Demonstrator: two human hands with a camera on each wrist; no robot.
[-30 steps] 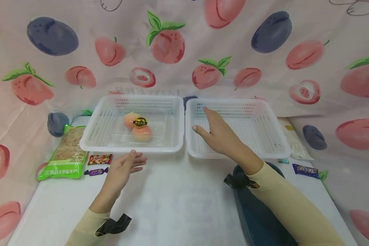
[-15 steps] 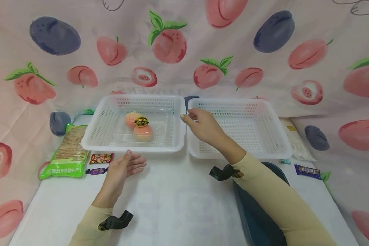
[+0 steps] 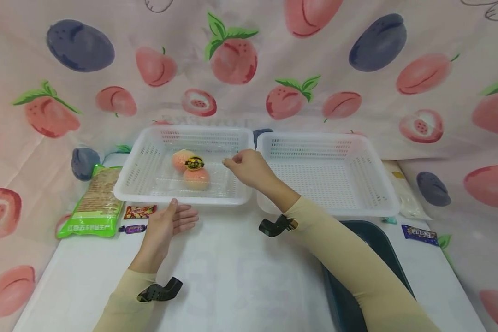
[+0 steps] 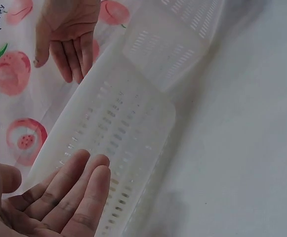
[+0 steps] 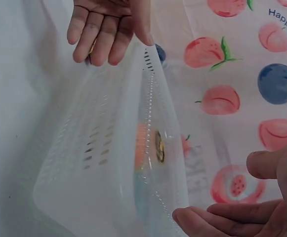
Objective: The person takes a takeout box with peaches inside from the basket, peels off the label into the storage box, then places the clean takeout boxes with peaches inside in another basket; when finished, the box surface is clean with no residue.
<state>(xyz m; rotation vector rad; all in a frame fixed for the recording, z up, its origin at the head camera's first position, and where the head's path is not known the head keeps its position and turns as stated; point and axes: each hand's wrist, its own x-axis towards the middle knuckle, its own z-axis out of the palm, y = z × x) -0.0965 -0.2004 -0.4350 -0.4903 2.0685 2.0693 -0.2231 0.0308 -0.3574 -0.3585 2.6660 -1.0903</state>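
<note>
A clear plastic box (image 3: 222, 175) with two peaches (image 3: 197, 179) inside and a black-and-gold label (image 3: 195, 163) lies in the left white plastic basket (image 3: 182, 201). My left hand (image 3: 162, 228) is at that basket's front rim, its fingers extended and holding nothing; the left wrist view has the same hand (image 4: 59, 202) beside the slotted wall (image 4: 113, 123). Over the basket's right end, my right hand (image 3: 251, 169) reaches toward the box. In the right wrist view this hand (image 5: 232, 212) has thumb and fingers apart, with nothing between them, close to the rim.
To the right stands a second white basket (image 3: 332, 210). A green snack bag (image 3: 93, 203) and two small wrapped candies (image 3: 139, 212) lie left. On the right are a white bag (image 3: 408, 198), a blue wrapped bar (image 3: 419, 234) and a dark tray (image 3: 369, 230) partly under my right arm.
My right hand has moved left, from over the right basket to the left basket's right end. My left hand stays near the front rim. The view has shifted slightly.
</note>
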